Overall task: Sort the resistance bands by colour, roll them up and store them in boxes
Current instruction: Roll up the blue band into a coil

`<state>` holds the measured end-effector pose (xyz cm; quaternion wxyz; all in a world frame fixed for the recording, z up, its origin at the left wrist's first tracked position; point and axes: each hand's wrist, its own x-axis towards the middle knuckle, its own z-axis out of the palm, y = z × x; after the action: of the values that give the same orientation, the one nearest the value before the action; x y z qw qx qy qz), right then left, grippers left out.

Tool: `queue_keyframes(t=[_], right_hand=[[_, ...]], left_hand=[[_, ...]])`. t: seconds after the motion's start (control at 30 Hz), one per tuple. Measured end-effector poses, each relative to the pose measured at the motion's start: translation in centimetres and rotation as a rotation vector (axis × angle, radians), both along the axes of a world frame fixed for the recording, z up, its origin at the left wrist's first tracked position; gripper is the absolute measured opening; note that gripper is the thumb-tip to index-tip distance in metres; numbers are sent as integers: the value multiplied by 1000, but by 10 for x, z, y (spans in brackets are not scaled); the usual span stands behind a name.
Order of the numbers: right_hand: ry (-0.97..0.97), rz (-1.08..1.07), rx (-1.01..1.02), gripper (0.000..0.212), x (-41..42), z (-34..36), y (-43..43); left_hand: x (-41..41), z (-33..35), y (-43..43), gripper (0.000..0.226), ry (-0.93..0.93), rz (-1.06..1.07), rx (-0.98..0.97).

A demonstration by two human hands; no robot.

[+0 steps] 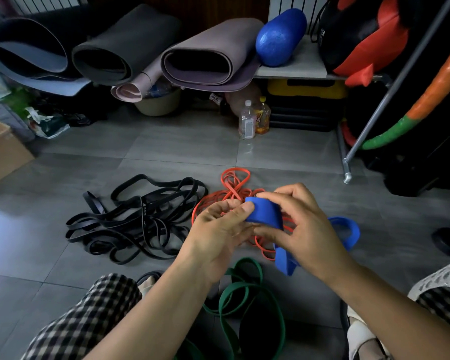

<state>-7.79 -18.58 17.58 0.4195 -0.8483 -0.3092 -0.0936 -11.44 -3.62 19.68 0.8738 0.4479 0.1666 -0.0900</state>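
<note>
Blue band [265, 213] is part-rolled, held over the floor heaps. Left hand [218, 229] pinches the roll's edge, right hand [304, 229] curls round it. Best to keep wraps tight, edges flush, tail taut. Counts: one cardboard box [0, 152]; black heap [135, 219] and orange heap [231, 188] too tangled to count; green loops [244, 289], maybe two; one blue.

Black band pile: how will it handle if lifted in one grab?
Probably floppy: the black bands lie in loose loops on the floor. Loops overlap, so they likely lift as a tangle. Thin flat strips, probably light.
</note>
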Motion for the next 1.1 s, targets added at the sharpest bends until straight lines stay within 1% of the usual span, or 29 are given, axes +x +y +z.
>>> queue_keyframes(t=[0.03,0.1,0.2,0.27,0.37,0.43,0.47,0.5,0.53,0.57,0.6,0.63,0.7,0.77,0.83,0.93,0.97,1.0,1.07,1.1], right_hand=[[21,5,37,53,0,2,-1],[58,9,115,52,0,5,-2],[85,27,202,48,-2,9,-1],[86,46,225,47,-3,12,0],[54,53,170,40,-1,18,-3],[16,34,51,41,1,19,-6],[-7,14,-20,41,2,20,-7],[-38,-12,-101,39,1,19,-8],[-84,-41,-191,35,1,18,-7],[-140,-66,-279,30,1,16,-7],[-195,-89,-354,25,0,14,-6],[-236,-102,-409,22,1,11,-5],[-272,-93,-455,16,1,8,-4],[-283,-81,-458,16,1,6,-4],[-240,-68,-391,22,0,5,-4],[-165,-35,-242,38,2,7,-5],[-139,-33,-198,45,3,8,-7],[-88,-27,-149,53,4,10,-9],[57,3,-52,61,7,13,-15],[114,11,-11,62,7,13,-17]], left_hand=[[1,-1,1,19,3,-36,5],[1,-3,3,30,17,-103,-26],[0,-5,1,45,-20,-179,-159],[-1,-8,2,53,-53,-230,-225],[-1,-11,-1,48,-29,-228,-262],[-1,-12,-5,33,13,-182,-255],[-1,-12,-8,22,24,-149,-209],[-1,-14,-9,16,30,-120,-103],[-1,-16,-11,13,28,-96,57],[-1,-18,-12,13,10,-78,232],[-1,-17,-14,17,-13,-84,366],[-2,-15,-15,19,-42,-104,448],[-6,-10,-19,17,-125,-173,512],[-7,-5,-22,13,-174,-192,534],[-7,-5,-23,17,-161,-169,480],[-6,-6,-25,31,-110,-136,334],[-6,-5,-25,32,-101,-124,272],[-5,-4,-24,28,-93,-106,210],[-2,-4,-19,6,-87,-68,122],[0,-5,-15,16,-85,-53,99]])
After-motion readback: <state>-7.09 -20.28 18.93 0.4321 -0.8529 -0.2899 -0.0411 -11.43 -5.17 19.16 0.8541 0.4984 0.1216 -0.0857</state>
